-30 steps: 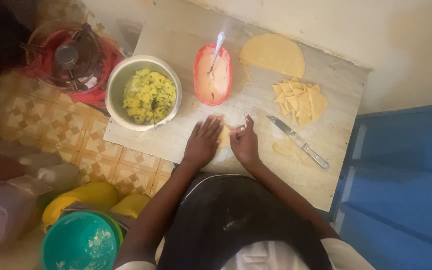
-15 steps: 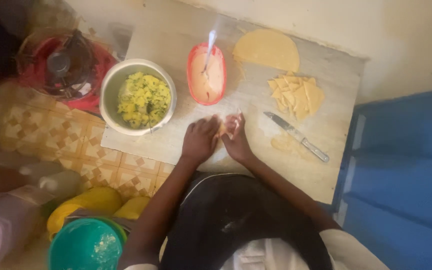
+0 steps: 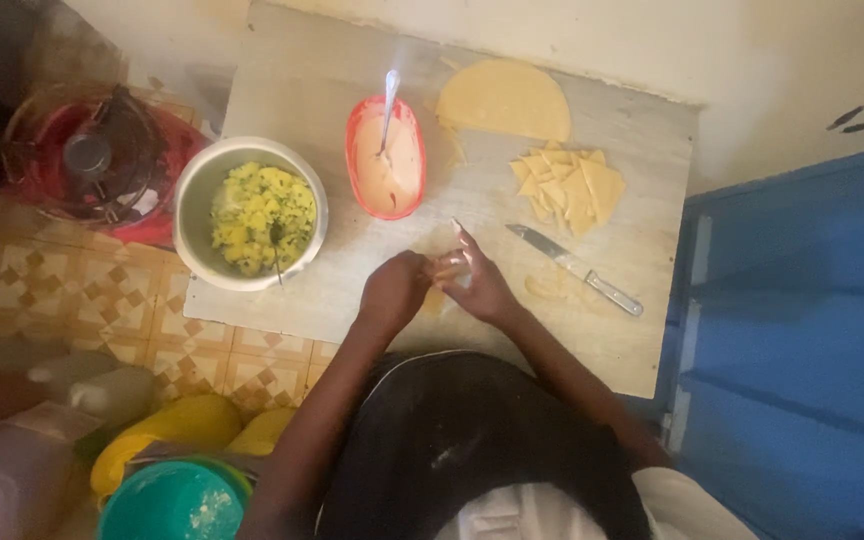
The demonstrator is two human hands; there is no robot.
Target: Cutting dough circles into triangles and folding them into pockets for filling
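Observation:
Both hands meet over the near middle of a pale wooden board point(image 3: 302, 90). My left hand point(image 3: 392, 290) and my right hand point(image 3: 477, 285) pinch a small thin piece of pale dough point(image 3: 449, 268) between their fingers, just above the board. Behind them stands a red oval bowl point(image 3: 384, 160) of white paste with a spoon in it. A metal bowl point(image 3: 249, 212) of yellow mashed filling sits to the left. A pile of cut dough triangles point(image 3: 567, 185) and a round dough sheet point(image 3: 505, 100) lie at the back right.
A knife point(image 3: 577, 270) lies on the board right of my hands, near a dough scrap point(image 3: 544, 288). A red stove with a dark pot point(image 3: 102, 165) stands on the tiled floor at left. A teal bowl point(image 3: 174, 500) and yellow containers point(image 3: 167, 430) sit at lower left. Blue surface point(image 3: 802, 350) at right.
My hands have lifted off the board and drawn together, folding the small dough piece between the fingers. The view has shifted slightly.

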